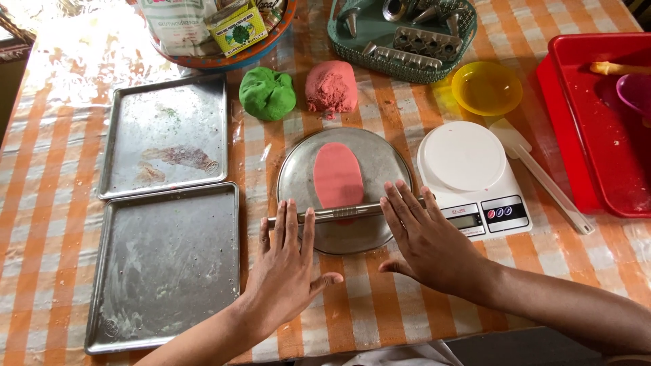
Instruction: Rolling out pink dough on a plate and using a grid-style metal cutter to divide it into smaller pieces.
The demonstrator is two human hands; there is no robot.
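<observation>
From the head view, both the left hand and right hand lie flat, fingers spread, on a thin metal rolling pin across the near end of the pink dough oval on the round plate. Uneven pressure could slide the plate on the bench or tear the thin dough. I count two baking trays, two dough balls, one green and one pink, and one scale.

Dough sheet on round plate; rolling pin across its near end; scale right.
</observation>
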